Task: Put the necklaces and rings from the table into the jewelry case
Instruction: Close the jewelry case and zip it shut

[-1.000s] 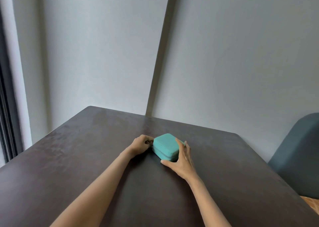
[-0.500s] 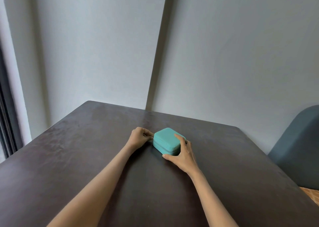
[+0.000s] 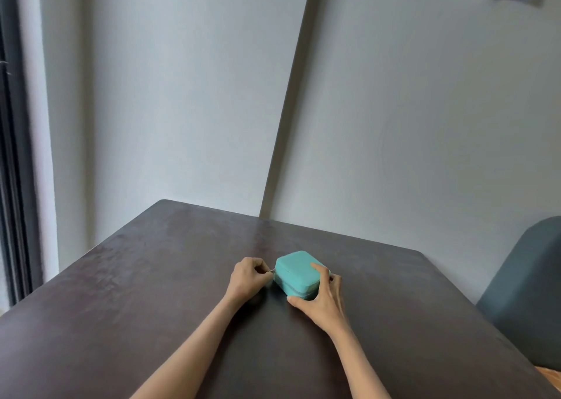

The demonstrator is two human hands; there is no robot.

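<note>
A small teal jewelry case lies closed on the dark brown table, near its middle. My left hand is at the case's left corner, fingers curled, pinching the small metal zipper pull. My right hand grips the case from the near right side, thumb on the front edge and a finger laid on the lid. No necklaces or rings show on the table.
A grey-blue chair back stands past the table's right edge. Pale walls meet in a corner behind the table. A dark window frame runs down the far left.
My left hand has shifted slightly left, away from the case, with the zipper pull now showing between its fingers. The right hand keeps its grip on the case.
</note>
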